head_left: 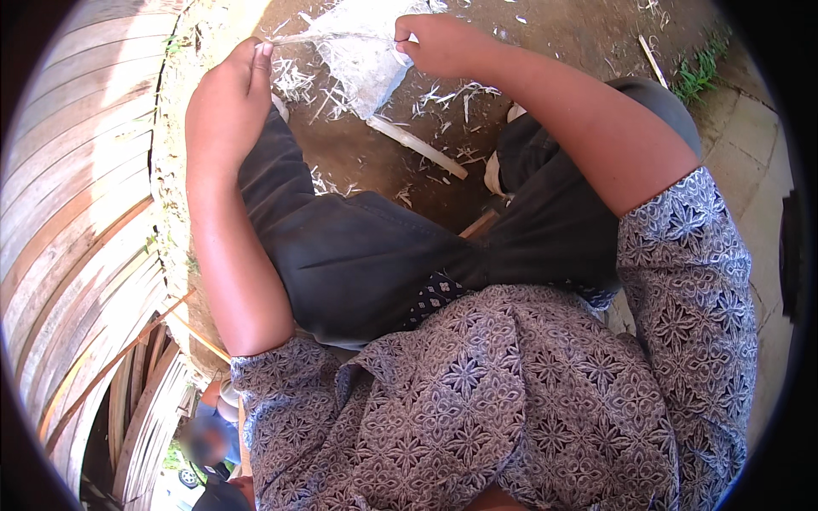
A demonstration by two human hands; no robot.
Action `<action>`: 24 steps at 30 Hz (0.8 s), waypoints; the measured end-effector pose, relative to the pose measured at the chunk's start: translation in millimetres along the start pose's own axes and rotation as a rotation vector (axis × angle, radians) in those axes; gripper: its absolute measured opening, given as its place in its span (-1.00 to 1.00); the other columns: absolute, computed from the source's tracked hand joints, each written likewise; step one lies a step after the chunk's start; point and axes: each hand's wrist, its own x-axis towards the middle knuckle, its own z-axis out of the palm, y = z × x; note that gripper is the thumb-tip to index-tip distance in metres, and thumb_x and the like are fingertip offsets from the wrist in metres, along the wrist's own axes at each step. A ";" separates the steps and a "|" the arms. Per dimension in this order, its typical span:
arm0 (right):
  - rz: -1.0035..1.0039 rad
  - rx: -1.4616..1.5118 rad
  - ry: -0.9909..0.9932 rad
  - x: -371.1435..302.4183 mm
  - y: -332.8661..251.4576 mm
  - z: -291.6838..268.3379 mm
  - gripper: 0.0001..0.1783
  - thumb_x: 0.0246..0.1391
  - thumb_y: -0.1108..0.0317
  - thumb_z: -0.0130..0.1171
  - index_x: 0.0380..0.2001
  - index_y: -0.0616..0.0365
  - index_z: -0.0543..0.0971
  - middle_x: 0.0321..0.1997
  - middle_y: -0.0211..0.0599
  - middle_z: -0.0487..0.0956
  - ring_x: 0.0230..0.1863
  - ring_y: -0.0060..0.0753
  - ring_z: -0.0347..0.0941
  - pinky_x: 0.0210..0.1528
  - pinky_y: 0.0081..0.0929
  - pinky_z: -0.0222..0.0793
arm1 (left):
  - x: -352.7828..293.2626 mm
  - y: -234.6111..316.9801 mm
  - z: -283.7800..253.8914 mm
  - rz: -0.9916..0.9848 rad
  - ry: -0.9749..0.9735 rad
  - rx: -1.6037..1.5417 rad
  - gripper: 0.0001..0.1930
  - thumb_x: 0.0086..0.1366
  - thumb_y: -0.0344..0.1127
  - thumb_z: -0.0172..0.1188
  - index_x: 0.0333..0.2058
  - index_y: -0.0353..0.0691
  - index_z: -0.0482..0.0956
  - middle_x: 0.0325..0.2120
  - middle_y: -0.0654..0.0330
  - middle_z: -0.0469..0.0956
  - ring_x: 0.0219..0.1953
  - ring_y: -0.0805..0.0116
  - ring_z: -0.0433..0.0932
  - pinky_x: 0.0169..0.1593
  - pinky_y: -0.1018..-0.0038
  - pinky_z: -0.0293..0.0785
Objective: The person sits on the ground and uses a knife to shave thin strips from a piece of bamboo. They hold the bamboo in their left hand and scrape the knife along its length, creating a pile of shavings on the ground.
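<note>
My left hand (226,111) is closed at the upper left, with thumb and forefinger pinching one end of a thin, clear plastic strip (332,37). The other end is in the closed fingers of my right hand (439,44), at the top centre. Between my hands the strip runs nearly straight. Behind and below it is a whitish, translucent piece of plastic (362,72), tapering to a point towards me. Whether the strip is the edge of that plastic or a separate piece, I cannot tell. A pale stick (417,146) lies on the ground just below the plastic's point.
White shavings (294,83) litter the brown earth between my dark-trousered legs. Long wooden slats (85,170) line the left side. Paving slabs (741,128) and a tuft of grass (700,68) are at the right. Another person (209,443) is at the lower left.
</note>
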 end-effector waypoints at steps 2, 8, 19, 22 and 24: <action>0.208 0.068 -0.181 2.2 -20.1 -17.0 -0.78 0.36 0.20 0.11 -0.07 0.06 0.57 -0.52 -0.21 0.58 -0.55 -0.32 0.54 -0.47 -0.27 0.43 | -1.5 -4.2 2.3 -0.026 -0.005 -0.009 -0.64 0.56 -0.06 -0.06 -0.18 -0.22 0.57 -0.41 -0.14 0.63 -0.30 -0.23 0.60 -0.22 0.05 0.49; 0.423 0.184 -0.642 18.5 -60.7 -91.6 -0.81 0.25 0.35 0.03 -0.19 0.19 0.56 -0.47 -0.17 0.60 -0.47 -0.33 0.56 -0.43 -0.33 0.51 | -3.0 -7.5 2.5 -0.028 0.008 -0.011 -0.62 0.58 -0.05 -0.08 -0.16 -0.24 0.56 -0.41 -0.15 0.61 -0.31 -0.20 0.58 -0.20 0.08 0.48; 0.521 0.498 -0.928 19.4 -56.2 -97.0 -0.73 0.31 0.28 -0.13 -0.25 0.21 0.51 -0.46 -0.26 0.54 -0.50 -0.37 0.49 -0.39 -0.30 0.53 | -4.6 -4.2 3.2 0.029 -0.028 -0.019 -0.61 0.60 -0.05 -0.11 -0.14 -0.29 0.50 -0.44 -0.14 0.56 -0.34 -0.13 0.54 -0.17 0.16 0.45; 0.442 0.424 -1.012 26.4 -54.3 -112.6 -0.76 0.34 0.25 -0.10 -0.19 0.16 0.49 -0.46 -0.28 0.54 -0.49 -0.37 0.49 -0.39 -0.31 0.50 | -5.2 -1.6 1.3 0.037 -0.019 -0.045 -0.61 0.60 -0.05 -0.11 -0.15 -0.30 0.49 -0.44 -0.13 0.55 -0.35 -0.12 0.53 -0.17 0.15 0.44; 0.472 0.441 -0.941 22.8 -62.4 -125.4 -0.78 0.35 0.24 -0.07 -0.17 0.14 0.47 -0.46 -0.31 0.54 -0.50 -0.38 0.48 -0.41 -0.32 0.48 | -6.5 0.6 -3.5 0.021 -0.019 -0.052 -0.61 0.60 -0.06 -0.11 -0.16 -0.30 0.49 -0.44 -0.13 0.54 -0.36 -0.13 0.52 -0.18 0.15 0.44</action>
